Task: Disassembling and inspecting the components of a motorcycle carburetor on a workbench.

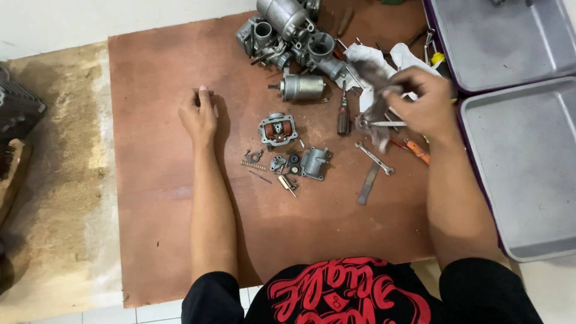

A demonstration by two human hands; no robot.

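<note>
Left hand [200,114] resting flat and loosely curled on brown counter [156,180], holding nothing, well left of carburetor body [278,129]. Right hand [423,102] right of carburetor body, closed around dirty rag [375,90] and small metal part [384,124]. Nearer than carburetor body: float bowl [315,162], spring [253,164], wrench [373,158]. Beyond: cylindrical motor [302,87], larger carburetors [288,30].

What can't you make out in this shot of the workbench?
- Head view: the part in the right hand, wrapped in the dirty rag.
- Head view: small carburetor parts, too small to identify.
- Head view: carburetor bodies and grey trays, cut off by the frame edges.
- Head view: left hand fingertips, curled under.
</note>
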